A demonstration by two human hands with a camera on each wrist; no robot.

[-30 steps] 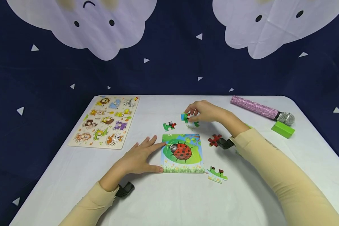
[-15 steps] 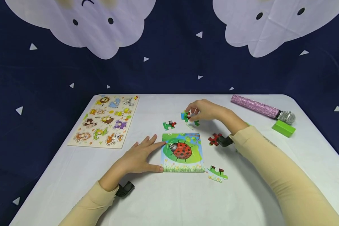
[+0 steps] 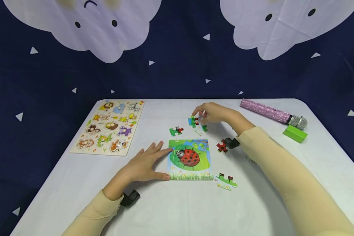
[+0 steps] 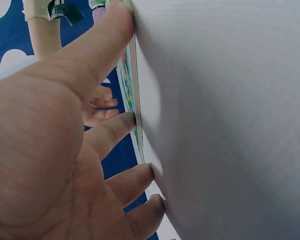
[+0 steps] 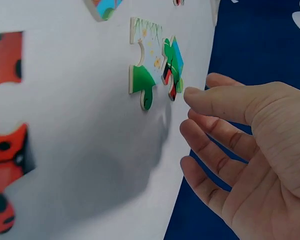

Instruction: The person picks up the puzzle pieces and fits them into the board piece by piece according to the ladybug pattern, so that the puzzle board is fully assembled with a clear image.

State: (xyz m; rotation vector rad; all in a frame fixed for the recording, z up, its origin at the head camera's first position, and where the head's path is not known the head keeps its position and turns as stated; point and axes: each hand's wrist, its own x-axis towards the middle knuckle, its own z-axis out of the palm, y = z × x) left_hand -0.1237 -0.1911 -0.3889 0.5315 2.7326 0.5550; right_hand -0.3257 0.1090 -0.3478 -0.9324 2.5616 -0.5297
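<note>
A square puzzle board with a ladybug picture lies mid-table in the head view. My left hand has its fingers spread, with the index fingertip and thumb touching the board's left side. Beyond the board, my right hand hovers with loosely bent fingers and nothing between them. Just by its fingertips lie a blue-green puzzle piece and a flowered white-green puzzle piece; the right wrist view shows a gap between thumb and pieces. Nearby are a green-and-red puzzle piece and a red spotted puzzle piece.
A puzzle piece with grass and flowers lies right of the board. An animal peg puzzle is at the back left. At the back right lie a pink glitter microphone and a green block. My right sleeve covers part of the table.
My right hand has lifted slightly off the two far puzzle pieces, its thumb drawing away, so more of them shows. The left hand keeps its place at the board.
</note>
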